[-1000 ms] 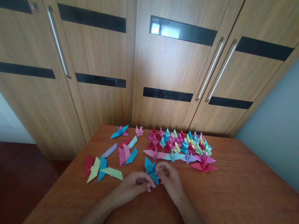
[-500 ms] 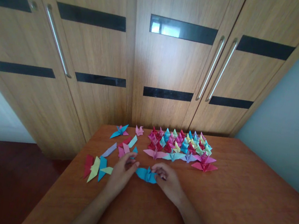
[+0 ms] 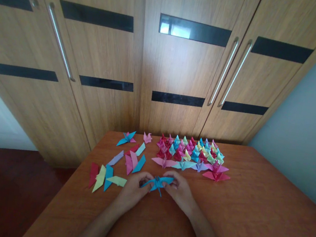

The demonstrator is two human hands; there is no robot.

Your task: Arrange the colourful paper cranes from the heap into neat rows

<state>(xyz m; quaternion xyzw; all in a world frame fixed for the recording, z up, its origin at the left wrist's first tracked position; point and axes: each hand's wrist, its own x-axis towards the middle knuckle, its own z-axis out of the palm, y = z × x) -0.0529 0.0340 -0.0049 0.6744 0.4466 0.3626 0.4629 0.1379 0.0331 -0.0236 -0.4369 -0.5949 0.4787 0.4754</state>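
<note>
A blue paper crane (image 3: 158, 182) is stretched between both hands just above the wooden table (image 3: 251, 211). My left hand (image 3: 133, 189) pinches its left wing tip. My right hand (image 3: 179, 190) pinches the right wing tip. Both hands have their fingers closed on the paper. Beyond them lies a row of finished cranes (image 3: 189, 165) with spread wings, and behind it a dense cluster of several folded cranes (image 3: 190, 149) in red, blue, yellow and pink.
Half-folded paper pieces (image 3: 107, 176) in red, yellow and blue lie at the left, with more pink and blue ones (image 3: 134, 160) behind them. A blue crane (image 3: 127, 138) and a pink one (image 3: 147, 138) sit near the far edge. Wooden wardrobe doors (image 3: 183, 67) stand behind the table.
My left hand went out to the left pieces and came back. Both hands now hold the blue crane by its wings and have pulled them apart.
</note>
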